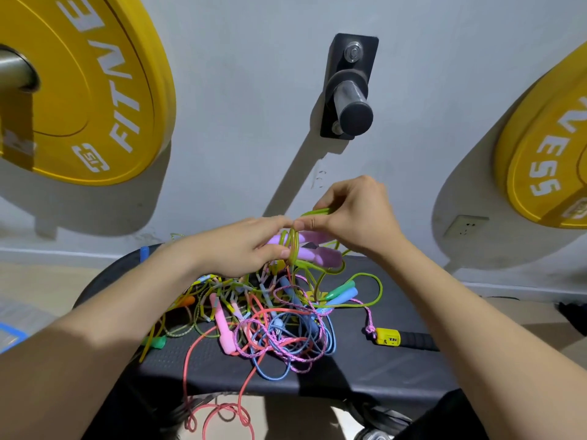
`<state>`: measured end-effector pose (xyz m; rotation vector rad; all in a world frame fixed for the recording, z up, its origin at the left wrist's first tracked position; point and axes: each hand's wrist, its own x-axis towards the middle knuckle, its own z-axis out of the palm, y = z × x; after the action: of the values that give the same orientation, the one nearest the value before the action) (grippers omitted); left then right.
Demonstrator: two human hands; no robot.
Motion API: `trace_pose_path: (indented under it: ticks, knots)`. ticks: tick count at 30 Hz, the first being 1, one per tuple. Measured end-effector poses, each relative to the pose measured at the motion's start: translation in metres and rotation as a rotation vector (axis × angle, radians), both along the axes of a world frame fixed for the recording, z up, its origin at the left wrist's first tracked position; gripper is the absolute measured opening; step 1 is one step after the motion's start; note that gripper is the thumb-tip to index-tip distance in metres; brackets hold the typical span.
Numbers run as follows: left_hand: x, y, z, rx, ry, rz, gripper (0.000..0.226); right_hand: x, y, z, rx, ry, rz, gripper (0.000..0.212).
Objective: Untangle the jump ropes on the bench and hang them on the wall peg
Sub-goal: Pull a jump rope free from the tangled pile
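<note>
**Lot: jump ropes, one bundle in hand, the rest still knotted**

- Left hand (241,246), centre of frame: fingers curled round one end of two purple handles (320,255), thumb tip pinching the green rope (295,246) wound about them.
- Right hand (352,217), just beside it, thumbs almost touching: thumb and forefinger pinch the same coil, with further green loops gathered under the fingers.
- Heap (270,315), lower centre on the desk (397,363): pink, blue, green and braided ropes with assorted handles, all intertwined. The green rope trails down from the hands into it.
- Pink rope (219,414): hangs over the desk's near edge and loops on the floor.
- Peg (352,100), upper centre on the wall: bare, nothing hung yet.
- Box (9,335), lower left edge: blue-rimmed and clear-looking, contents too blurred to tell.

Risks, as judged:
- The green tail looks caught in the heap. Lifting the bundle toward the peg could drag the heap along or tighten its knots.
- Loosening either pinch may let the wound loops spring off the handles.
- The overhanging pink rope could pull more off the edge if the heap is disturbed.
</note>
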<state>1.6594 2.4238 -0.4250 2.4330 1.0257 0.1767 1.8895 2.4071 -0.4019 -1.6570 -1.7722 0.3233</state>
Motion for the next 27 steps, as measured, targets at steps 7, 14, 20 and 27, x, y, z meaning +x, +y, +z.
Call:
trace_pose_path:
  ticks: [7, 14, 20, 27]
  knots:
    - [-0.001, -0.011, 0.008, -0.114, -0.197, -0.098, 0.041, 0.018, 0.001, -0.008, -0.431, 0.443, 0.188, 0.042]
    - [0.008, -0.008, 0.021, -0.292, -0.641, -0.109, 0.055, 0.039, 0.008, -0.012, -0.681, 0.909, 0.467, 0.026]
    - [0.003, 0.021, 0.005, -0.054, -0.643, 0.304, 0.035, 0.018, -0.002, -0.009, -0.968, 0.62, 0.58, 0.034]
    - [0.006, 0.024, -0.021, 0.242, -0.15, 0.344, 0.037, -0.007, -0.019, 0.001, -0.971, 0.167, 0.66, 0.032]
